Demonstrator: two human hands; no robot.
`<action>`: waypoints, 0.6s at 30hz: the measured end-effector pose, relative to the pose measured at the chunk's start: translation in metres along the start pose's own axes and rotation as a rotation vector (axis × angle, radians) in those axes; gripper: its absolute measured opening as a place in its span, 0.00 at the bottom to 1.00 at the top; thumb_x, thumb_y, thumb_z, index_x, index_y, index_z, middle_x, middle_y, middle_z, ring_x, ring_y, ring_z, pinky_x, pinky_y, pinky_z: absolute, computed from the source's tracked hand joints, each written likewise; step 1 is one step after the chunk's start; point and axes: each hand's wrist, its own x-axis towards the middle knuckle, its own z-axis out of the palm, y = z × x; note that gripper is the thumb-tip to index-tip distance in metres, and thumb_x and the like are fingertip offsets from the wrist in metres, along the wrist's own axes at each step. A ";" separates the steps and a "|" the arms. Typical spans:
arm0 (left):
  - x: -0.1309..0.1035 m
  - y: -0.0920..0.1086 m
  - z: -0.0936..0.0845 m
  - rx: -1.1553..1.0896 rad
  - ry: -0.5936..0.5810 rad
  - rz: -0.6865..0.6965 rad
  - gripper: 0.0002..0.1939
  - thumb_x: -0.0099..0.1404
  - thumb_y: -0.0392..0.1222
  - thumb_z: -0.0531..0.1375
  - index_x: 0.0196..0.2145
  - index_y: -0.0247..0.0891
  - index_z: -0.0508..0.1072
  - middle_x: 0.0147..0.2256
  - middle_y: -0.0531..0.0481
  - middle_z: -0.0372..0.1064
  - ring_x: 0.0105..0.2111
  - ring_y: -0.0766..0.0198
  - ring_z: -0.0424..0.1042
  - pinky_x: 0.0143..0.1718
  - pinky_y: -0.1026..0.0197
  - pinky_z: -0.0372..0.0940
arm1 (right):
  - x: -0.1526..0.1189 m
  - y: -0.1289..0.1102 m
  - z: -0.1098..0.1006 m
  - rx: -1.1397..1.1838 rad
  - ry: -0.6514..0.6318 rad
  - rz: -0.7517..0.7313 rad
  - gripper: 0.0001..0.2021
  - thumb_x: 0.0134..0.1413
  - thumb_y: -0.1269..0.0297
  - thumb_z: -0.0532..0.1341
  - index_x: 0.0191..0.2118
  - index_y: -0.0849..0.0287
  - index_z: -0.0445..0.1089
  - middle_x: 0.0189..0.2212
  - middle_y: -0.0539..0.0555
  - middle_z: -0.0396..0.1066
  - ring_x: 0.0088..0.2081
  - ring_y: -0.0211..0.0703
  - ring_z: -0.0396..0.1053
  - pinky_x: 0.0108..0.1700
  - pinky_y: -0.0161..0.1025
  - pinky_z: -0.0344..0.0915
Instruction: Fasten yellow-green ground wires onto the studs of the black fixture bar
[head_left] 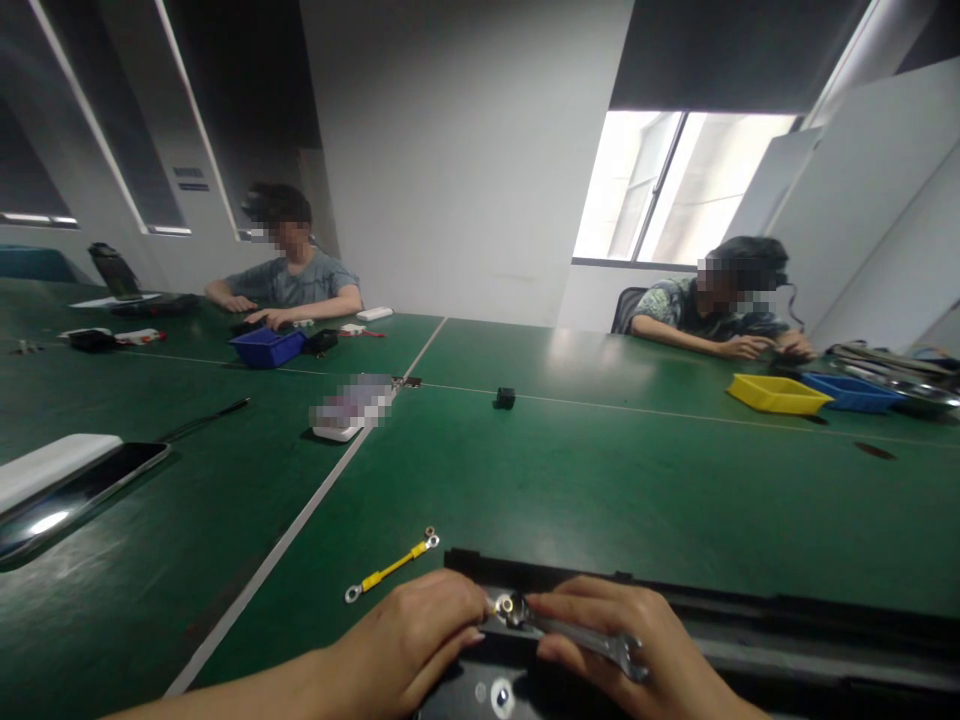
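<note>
Head camera view: at the lower centre of the frame, the right hand (630,640) is holding a metal wrench (581,636), one end of which is meeting a round metal fastener (506,606) on the black metal housing (720,625). Just left of the fastener, the left hand (427,625) is bending its fingers narrowly toward it; whether they are pinching anything is hard to tell. The housing is running from the lower centre out past the right edge, its raised far rim bordering the green tabletop (465,480).

Left of that rim's near corner, a yellow lead (391,568) with ring terminals is lying diagonally, close to the left hand. Beyond the rim, a broad green stretch is opening up to a small black block (505,398) at the centre. A pale strip (300,522) is slanting from the lower left toward the upper centre, passing under a white device (341,420). A phone (82,500) is resting near the left edge.

Farther back, one person (300,285) is sitting behind a dark blue bin (268,346) at upper left, and another person (712,305) is working behind a yellow tray (776,395) at upper right.
</note>
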 end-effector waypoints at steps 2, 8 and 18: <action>0.000 0.001 0.000 0.005 0.002 0.006 0.12 0.74 0.37 0.46 0.48 0.35 0.67 0.42 0.42 0.71 0.43 0.57 0.71 0.47 0.58 0.65 | 0.000 0.001 0.000 -0.001 -0.004 -0.002 0.14 0.59 0.56 0.58 0.48 0.52 0.74 0.40 0.54 0.75 0.39 0.44 0.74 0.40 0.34 0.67; 0.000 0.000 0.000 0.007 0.010 0.005 0.13 0.74 0.38 0.46 0.48 0.35 0.67 0.41 0.43 0.71 0.42 0.58 0.71 0.47 0.59 0.66 | -0.001 -0.002 -0.001 -0.011 -0.017 0.012 0.14 0.59 0.56 0.58 0.47 0.52 0.74 0.40 0.54 0.75 0.38 0.43 0.73 0.40 0.34 0.67; 0.000 0.001 0.000 -0.008 -0.023 -0.027 0.12 0.73 0.36 0.46 0.49 0.35 0.66 0.43 0.43 0.70 0.43 0.57 0.70 0.48 0.58 0.65 | 0.001 -0.005 -0.004 0.002 -0.028 -0.009 0.13 0.59 0.57 0.58 0.47 0.50 0.74 0.37 0.52 0.75 0.36 0.41 0.73 0.36 0.33 0.65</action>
